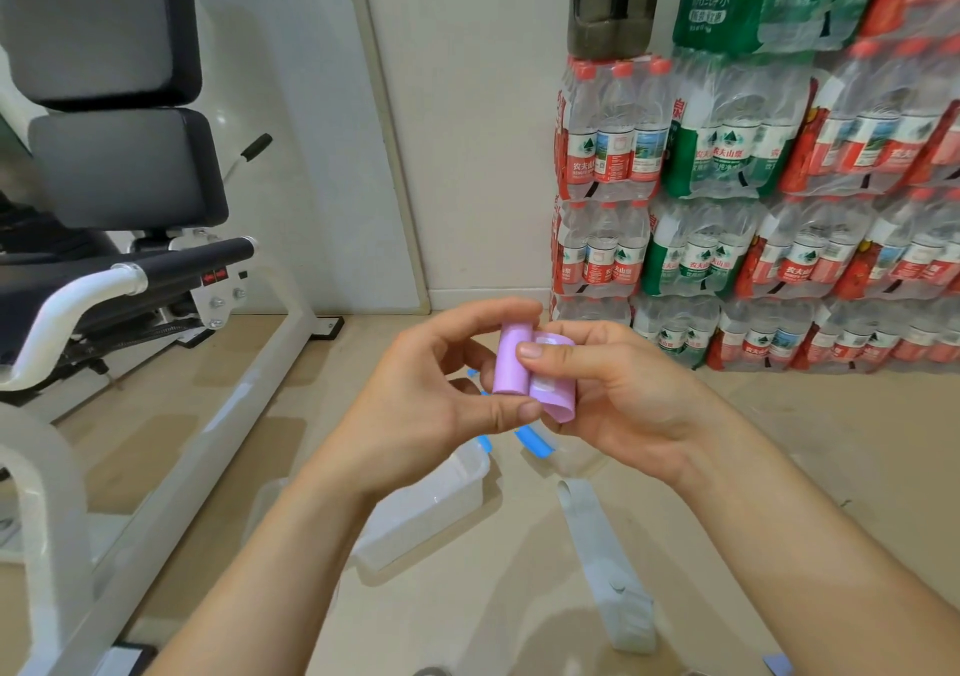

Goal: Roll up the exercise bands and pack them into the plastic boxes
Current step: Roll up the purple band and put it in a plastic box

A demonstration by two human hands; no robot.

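1 head-worn view — looking forward and down, close over both hands, floor beyond.

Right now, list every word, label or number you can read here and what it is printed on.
"农夫山泉": red labels on the shrink-wrapped water bottle packs.
"饮用纯净水", partly blurred: green pack wrap at top.
Red arrow sticker on the exercise machine: arrows only, no words.
White patch on the pink band: unreadable.
Smaller bottle-label print: too small.
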